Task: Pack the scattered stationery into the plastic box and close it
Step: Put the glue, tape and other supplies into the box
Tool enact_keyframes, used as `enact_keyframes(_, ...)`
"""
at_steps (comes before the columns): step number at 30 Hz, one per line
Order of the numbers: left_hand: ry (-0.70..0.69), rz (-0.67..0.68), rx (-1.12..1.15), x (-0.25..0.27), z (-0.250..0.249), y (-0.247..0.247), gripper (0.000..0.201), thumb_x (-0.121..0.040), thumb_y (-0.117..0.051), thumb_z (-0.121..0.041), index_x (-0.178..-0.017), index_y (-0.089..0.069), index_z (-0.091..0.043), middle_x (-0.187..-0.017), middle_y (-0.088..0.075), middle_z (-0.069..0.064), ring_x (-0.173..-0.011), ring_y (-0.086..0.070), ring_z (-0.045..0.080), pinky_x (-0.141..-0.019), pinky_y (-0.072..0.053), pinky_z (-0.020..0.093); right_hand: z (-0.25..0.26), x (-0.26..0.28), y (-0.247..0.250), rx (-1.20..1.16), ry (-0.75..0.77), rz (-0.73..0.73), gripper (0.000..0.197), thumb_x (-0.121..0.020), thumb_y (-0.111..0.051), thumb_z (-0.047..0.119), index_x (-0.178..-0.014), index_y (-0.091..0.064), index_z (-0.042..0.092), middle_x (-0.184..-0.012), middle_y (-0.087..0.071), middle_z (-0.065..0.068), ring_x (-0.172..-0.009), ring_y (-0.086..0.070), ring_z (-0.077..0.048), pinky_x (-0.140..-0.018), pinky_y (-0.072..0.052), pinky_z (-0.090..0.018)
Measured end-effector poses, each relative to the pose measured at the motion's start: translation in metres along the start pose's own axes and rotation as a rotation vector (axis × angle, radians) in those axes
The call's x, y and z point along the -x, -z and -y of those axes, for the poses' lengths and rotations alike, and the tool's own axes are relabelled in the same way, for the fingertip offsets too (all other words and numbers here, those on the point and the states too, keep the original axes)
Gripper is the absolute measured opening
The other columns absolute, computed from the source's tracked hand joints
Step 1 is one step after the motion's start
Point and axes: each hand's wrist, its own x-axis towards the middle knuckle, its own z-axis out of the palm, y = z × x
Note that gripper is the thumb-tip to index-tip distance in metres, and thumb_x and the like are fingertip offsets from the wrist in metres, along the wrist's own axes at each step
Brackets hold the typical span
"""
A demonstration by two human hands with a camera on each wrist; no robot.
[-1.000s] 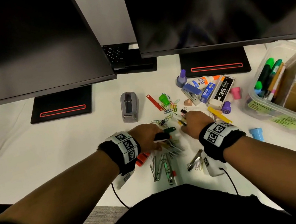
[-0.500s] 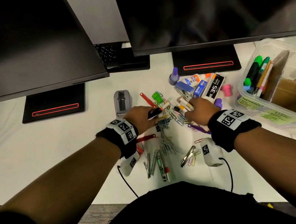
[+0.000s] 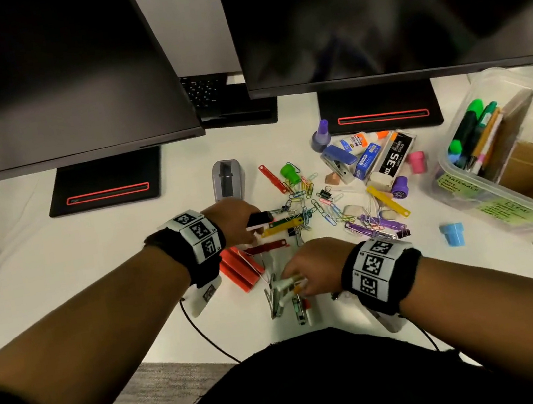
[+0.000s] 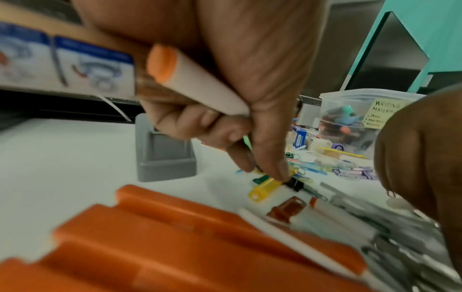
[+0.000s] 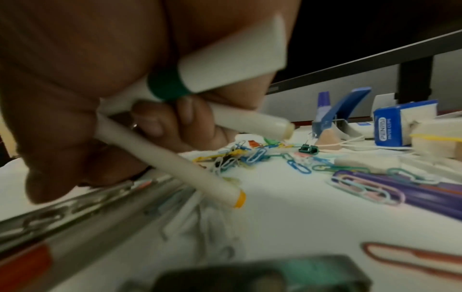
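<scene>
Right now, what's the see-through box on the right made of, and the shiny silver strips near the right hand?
The plastic box looks like clear, glossy plastic: pens and labels show through its wall. The silver strips look like bare metal, probably steel, since they are thin, grey and catch the light. They are blurred, so that is a guess.

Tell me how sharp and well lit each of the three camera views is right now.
Head view: dim and wide-angle warped, yet the paper clips read clearly. Left wrist view: bright, the left hand fairly sharp, the orange block in front blurred. Right wrist view: the right hand dark and soft, its white markers smeared.
</scene>
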Motion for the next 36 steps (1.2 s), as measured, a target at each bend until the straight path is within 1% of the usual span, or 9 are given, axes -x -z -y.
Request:
enact_keyframes(3, -0.001, 0.124, -0.047, 0.009, 0.012, -0.005, 0.045, -0.079, -0.071, -0.029, -0.121, -0.058, -0.018, -0.111, -0.065, 0.003, -0.1, -0.059, 0.019, -0.082, -0.044, 0.025, -0.002, -0.004, -0.004, 0.068, 0.004, 0.056, 0.017, -0.088, -0.056, 0.02, -0.1, -0.066, 0.013, -0.087, -0.066, -0.005, -0.074, -0.046, -0.016, -0.069, -0.033, -0.023)
enact_keyframes(5, -0.008, 0.191, -0.092, 0.012, 0.018, -0.011, 0.045, -0.076, -0.073, -0.026, -0.118, -0.058, -0.018, -0.109, -0.064, 0.003, -0.098, -0.059, 0.02, -0.081, -0.044, 0.025, -0.004, -0.005, -0.007, 0.114, -0.024, 0.078, 0.008, -0.086, -0.058, 0.021, -0.09, -0.063, 0.015, -0.072, -0.055, 0.003, -0.075, -0.044, -0.018, -0.065, -0.031, -0.024)
enact_keyframes(7, -0.002, 0.206, -0.111, 0.013, 0.023, -0.017, 0.043, -0.074, -0.075, -0.025, -0.114, -0.059, -0.019, -0.106, -0.063, 0.003, -0.096, -0.059, 0.02, -0.081, -0.045, 0.027, -0.006, -0.005, -0.007, 0.128, -0.065, 0.07, 0.012, -0.085, -0.062, 0.025, -0.092, -0.061, 0.015, -0.078, -0.057, 0.002, -0.078, -0.047, -0.021, -0.065, -0.032, -0.024)
enact_keyframes(9, 0.004, 0.175, -0.083, 0.012, 0.025, -0.019, 0.041, -0.073, -0.076, -0.025, -0.11, -0.061, -0.019, -0.103, -0.064, 0.002, -0.092, -0.059, 0.019, -0.079, -0.046, 0.027, -0.012, -0.006, -0.004, 0.111, -0.107, 0.027, 0.022, -0.083, -0.064, 0.028, -0.1, -0.062, 0.014, -0.091, -0.063, -0.006, -0.08, -0.049, -0.02, -0.068, -0.034, -0.026)
enact_keyframes(13, 0.012, 0.097, 0.024, 0.006, 0.021, -0.019, 0.035, -0.079, -0.07, -0.022, -0.112, -0.059, -0.017, -0.106, -0.065, 0.002, -0.094, -0.057, 0.015, -0.08, -0.04, 0.022, -0.03, -0.003, 0.005, 0.108, -0.197, -0.089, 0.018, -0.086, -0.061, 0.028, -0.098, -0.06, 0.015, -0.085, -0.058, 0.0, -0.08, -0.052, -0.02, -0.071, -0.042, -0.03)
enact_keyframes(17, 0.05, -0.05, 0.068, 0.0, 0.013, -0.019, 0.036, -0.085, -0.064, -0.028, -0.119, -0.056, -0.016, -0.114, -0.06, 0.005, -0.106, -0.057, 0.023, -0.088, -0.044, 0.031, -0.047, 0.007, 0.009, 0.122, -0.289, -0.22, 0.028, -0.091, -0.053, 0.028, -0.118, -0.054, 0.02, -0.11, -0.064, -0.005, -0.105, -0.059, -0.026, -0.084, -0.044, -0.032)
enact_keyframes(19, 0.059, -0.096, 0.081, -0.002, 0.008, -0.018, 0.038, -0.086, -0.062, -0.029, -0.122, -0.054, -0.017, -0.116, -0.058, 0.005, -0.106, -0.057, 0.024, -0.09, -0.046, 0.033, -0.05, 0.012, 0.008, 0.063, -0.29, -0.267, 0.038, -0.092, -0.051, 0.026, -0.13, -0.045, 0.022, -0.12, -0.062, -0.007, -0.112, -0.058, -0.027, -0.084, -0.043, -0.029)
enact_keyframes(26, 0.061, -0.193, 0.156, -0.011, -0.001, -0.014, 0.039, -0.088, -0.059, -0.026, -0.125, -0.054, -0.018, -0.116, -0.057, 0.006, -0.108, -0.056, 0.025, -0.094, -0.046, 0.034, -0.038, 0.008, -0.004, 0.097, -0.255, -0.216, 0.023, -0.093, -0.05, 0.032, -0.112, -0.058, 0.021, -0.111, -0.065, -0.007, -0.104, -0.062, -0.028, -0.074, -0.041, -0.028)
enact_keyframes(36, 0.058, -0.187, 0.152, -0.015, -0.019, -0.007, 0.036, -0.09, -0.053, -0.022, -0.125, -0.055, -0.016, -0.118, -0.063, 0.007, -0.108, -0.058, 0.024, -0.093, -0.047, 0.034, -0.046, 0.015, -0.001, 0.267, -0.295, -0.286, 0.029, -0.094, -0.041, 0.013, -0.119, -0.054, 0.013, -0.113, -0.057, -0.01, -0.101, -0.06, -0.032, -0.074, -0.048, -0.036)
